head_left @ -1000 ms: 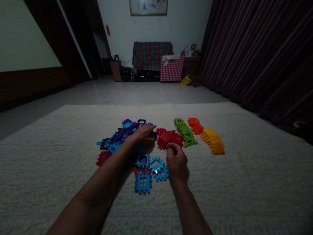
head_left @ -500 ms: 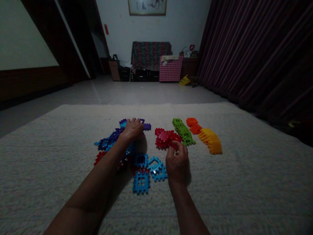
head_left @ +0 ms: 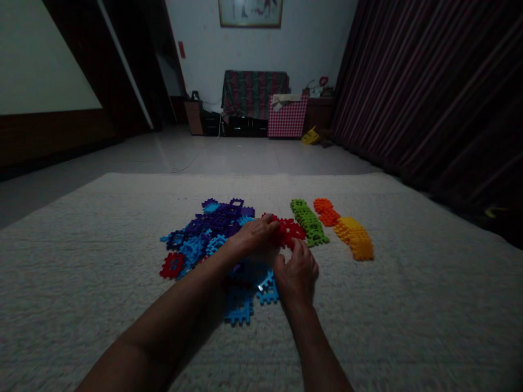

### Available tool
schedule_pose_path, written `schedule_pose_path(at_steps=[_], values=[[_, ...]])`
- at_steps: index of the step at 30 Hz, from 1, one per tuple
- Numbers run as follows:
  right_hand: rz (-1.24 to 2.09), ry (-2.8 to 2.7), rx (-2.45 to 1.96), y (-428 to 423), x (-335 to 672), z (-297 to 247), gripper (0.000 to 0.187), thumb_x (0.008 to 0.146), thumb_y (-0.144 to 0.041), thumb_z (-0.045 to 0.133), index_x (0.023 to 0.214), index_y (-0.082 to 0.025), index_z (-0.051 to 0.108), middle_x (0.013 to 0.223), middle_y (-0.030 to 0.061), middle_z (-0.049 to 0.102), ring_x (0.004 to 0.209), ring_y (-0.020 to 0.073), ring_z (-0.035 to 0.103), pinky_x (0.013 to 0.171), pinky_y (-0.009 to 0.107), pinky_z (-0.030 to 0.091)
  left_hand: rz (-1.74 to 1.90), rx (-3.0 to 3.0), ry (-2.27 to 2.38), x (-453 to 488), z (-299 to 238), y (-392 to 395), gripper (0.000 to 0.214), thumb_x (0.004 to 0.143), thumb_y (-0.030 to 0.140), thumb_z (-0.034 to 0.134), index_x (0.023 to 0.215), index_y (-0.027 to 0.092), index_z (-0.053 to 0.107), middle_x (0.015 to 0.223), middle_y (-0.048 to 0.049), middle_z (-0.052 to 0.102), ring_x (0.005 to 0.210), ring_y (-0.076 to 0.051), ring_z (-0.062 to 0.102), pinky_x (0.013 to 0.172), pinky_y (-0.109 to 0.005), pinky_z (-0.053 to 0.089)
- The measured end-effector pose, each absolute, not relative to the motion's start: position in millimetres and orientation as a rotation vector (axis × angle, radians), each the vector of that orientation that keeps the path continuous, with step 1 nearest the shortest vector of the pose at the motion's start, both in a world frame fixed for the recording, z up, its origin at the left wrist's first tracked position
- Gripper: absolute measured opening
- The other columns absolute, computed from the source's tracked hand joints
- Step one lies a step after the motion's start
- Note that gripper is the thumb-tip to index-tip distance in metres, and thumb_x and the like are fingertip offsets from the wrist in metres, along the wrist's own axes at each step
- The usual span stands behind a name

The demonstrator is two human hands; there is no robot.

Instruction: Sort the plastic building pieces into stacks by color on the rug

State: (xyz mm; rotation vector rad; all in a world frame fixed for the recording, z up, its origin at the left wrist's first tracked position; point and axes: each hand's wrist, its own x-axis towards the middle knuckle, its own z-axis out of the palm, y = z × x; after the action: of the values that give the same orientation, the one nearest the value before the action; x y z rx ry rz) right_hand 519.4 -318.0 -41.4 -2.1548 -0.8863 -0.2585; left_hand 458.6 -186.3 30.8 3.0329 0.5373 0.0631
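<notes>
My left hand (head_left: 258, 229) reaches across to the left end of a pile of red interlocking plastic tiles (head_left: 292, 231). Its fingertips point down at the pile, and whatever lies under them is hidden. Just below the red tiles is my right hand (head_left: 297, 269), fingers bent and thumb apart, with nothing visible between them. Left of the hands spreads a mixed heap of purple tiles (head_left: 216, 218) and blue tiles (head_left: 194, 250), with a single red tile (head_left: 172, 265) at its edge. Nearer to me lie more blue tiles (head_left: 239, 309), partly behind my left forearm.
An overlapping row of green tiles (head_left: 307, 221) lies right of the red pile. Beyond it are orange tiles (head_left: 326, 211) and yellow tiles (head_left: 354, 238). Everything rests on a pale textured mat (head_left: 408, 305). A dark curtain (head_left: 408, 81) hangs at the right.
My left hand has moved right, from the purple and blue heap to the red tiles, uncovering the heap. My right hand's thumb and fingers have parted beside the red pile.
</notes>
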Motion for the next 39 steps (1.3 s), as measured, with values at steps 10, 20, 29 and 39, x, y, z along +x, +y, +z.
schedule_pose_path(at_steps=[10,20,29,39], values=[[-0.142,-1.081,-1.947,-314.4,521.1,-44.2,0.045,0.079,-0.015,0.044,0.122,-0.014,0.057,0.129,0.0153,0.062,0.113,0.0252,0.059,0.104,0.048,0.04,0.208,2.908,0.551,457.4,17.9,-168.7,0.02,0.093,0.023,0.048,0.108,0.018,0.06,0.113,-0.0085,0.057,0.084,-0.015,0.06,0.071,-0.025,0.047],[-0.191,-0.978,-1.799,-309.8,531.4,-47.1,0.038,0.076,-0.016,0.046,0.11,-0.014,0.063,0.113,0.0166,0.063,0.103,0.0258,0.061,0.092,0.043,0.051,0.286,2.931,0.765,408.6,58.0,-175.1,0.038,0.088,0.022,0.056,0.126,0.021,0.059,0.13,-0.0094,0.061,0.113,-0.021,0.062,0.096,-0.032,0.05],[-0.221,-1.052,-1.737,-307.0,520.7,-42.1,0.032,0.077,-0.013,0.044,0.1,-0.015,0.067,0.102,0.013,0.067,0.095,0.0234,0.062,0.087,0.038,0.051,0.522,2.502,1.863,278.9,9.6,-192.5,0.041,0.092,0.024,0.043,0.128,0.017,0.061,0.126,-0.0118,0.066,0.12,-0.023,0.059,0.105,-0.035,0.044],[-0.219,-1.08,-1.749,-308.4,518.5,-43.5,0.03,0.078,-0.013,0.044,0.097,-0.017,0.068,0.098,0.0105,0.068,0.089,0.0222,0.063,0.083,0.036,0.05,0.572,2.486,1.89,276.0,-6.5,-205.8,0.033,0.091,0.026,0.045,0.118,0.02,0.065,0.117,-0.0099,0.068,0.108,-0.022,0.063,0.096,-0.033,0.048]])
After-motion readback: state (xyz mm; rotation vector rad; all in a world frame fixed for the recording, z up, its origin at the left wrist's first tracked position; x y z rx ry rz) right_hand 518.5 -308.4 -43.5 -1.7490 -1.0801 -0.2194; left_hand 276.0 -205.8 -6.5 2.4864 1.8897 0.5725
